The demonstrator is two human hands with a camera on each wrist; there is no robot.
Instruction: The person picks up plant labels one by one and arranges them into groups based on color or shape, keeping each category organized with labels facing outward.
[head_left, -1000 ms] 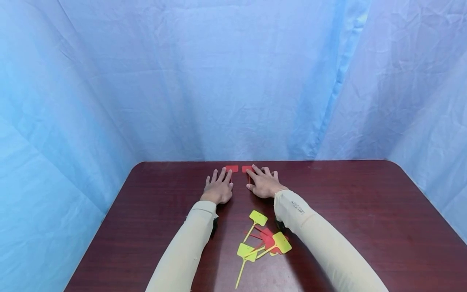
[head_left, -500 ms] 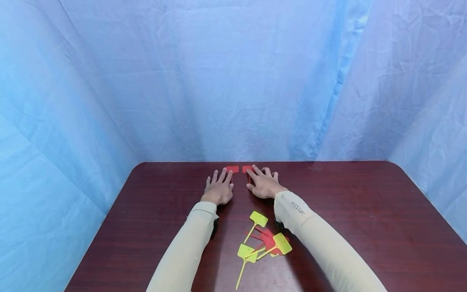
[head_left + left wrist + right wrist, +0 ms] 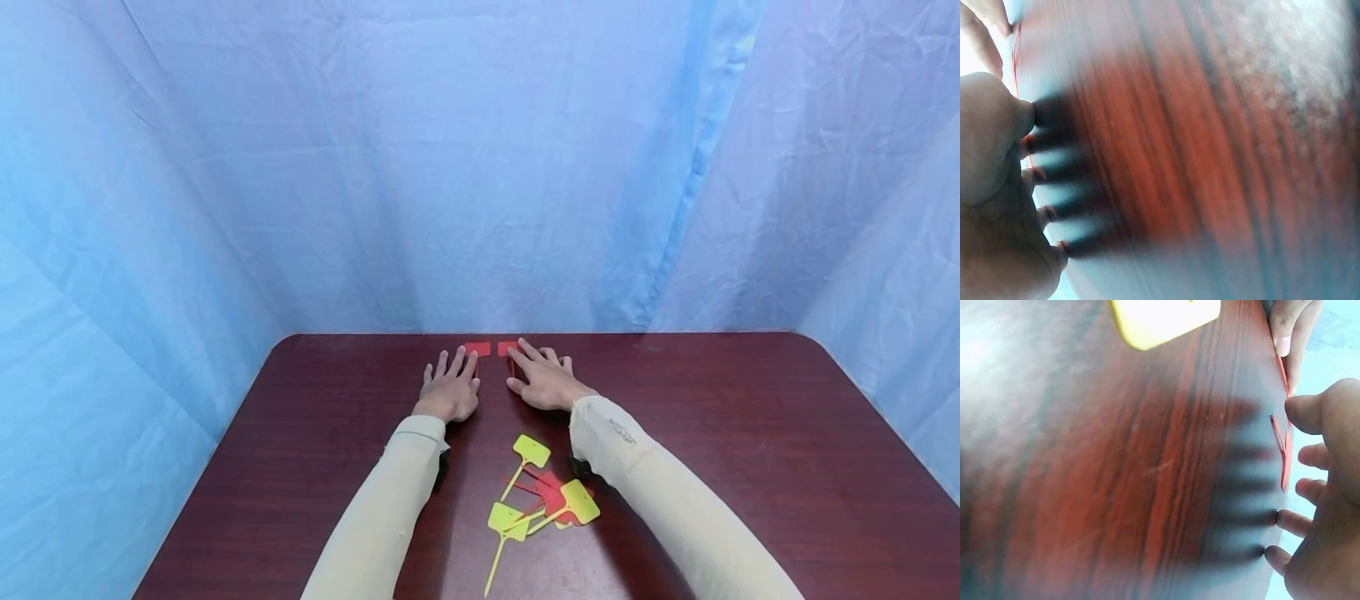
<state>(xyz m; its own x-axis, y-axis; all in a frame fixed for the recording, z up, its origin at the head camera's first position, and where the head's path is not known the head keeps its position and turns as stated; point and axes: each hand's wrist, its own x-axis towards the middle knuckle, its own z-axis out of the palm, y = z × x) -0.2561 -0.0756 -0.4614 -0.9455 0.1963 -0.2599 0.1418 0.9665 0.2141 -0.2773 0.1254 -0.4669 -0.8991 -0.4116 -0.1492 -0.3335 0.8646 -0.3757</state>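
Two red plant tags lie side by side at the table's far edge, heads toward the curtain. My left hand (image 3: 451, 392) is spread flat, its index and middle fingertips at the left red tag (image 3: 478, 348). Part of that tag and its thin stem are hidden under the fingers. On the other side my right hand (image 3: 546, 379) has its fingers extended, with fingertips over the right red tag (image 3: 507, 347). In the right wrist view the red tag (image 3: 1285, 461) lies beneath the fingers, its stem angled off the head.
Between the forearms lies a loose pile of red tags (image 3: 552, 495) and yellow tags (image 3: 576, 501) with thin stems. Another yellow tag (image 3: 532, 450) sits at the pile's far side. Blue curtain (image 3: 480, 167) encloses the dark reddish wooden table (image 3: 315, 467).
Both hands stay in place at the two red tags. The right wrist and sleeve have shifted slightly to the right.
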